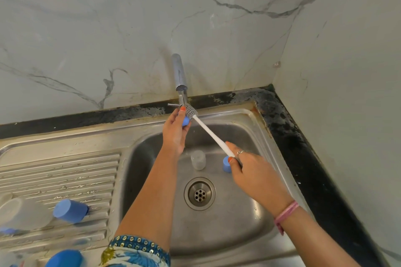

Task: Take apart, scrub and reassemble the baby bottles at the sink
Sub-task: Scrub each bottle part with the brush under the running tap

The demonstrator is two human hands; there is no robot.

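The blue bottle part (pixel 185 120) sits in your left hand (pixel 174 131) under the tap (pixel 180 73), fingers curled around it above the sink (pixel 245 115) back rim. Your right hand (pixel 252 171) pinches the brush (pixel 208 131) handle, bristles touching the part; the basin below stays roomy.

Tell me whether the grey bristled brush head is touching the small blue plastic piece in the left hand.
Touching. The head view shows the brush head pressed against the blue piece held in the left hand.
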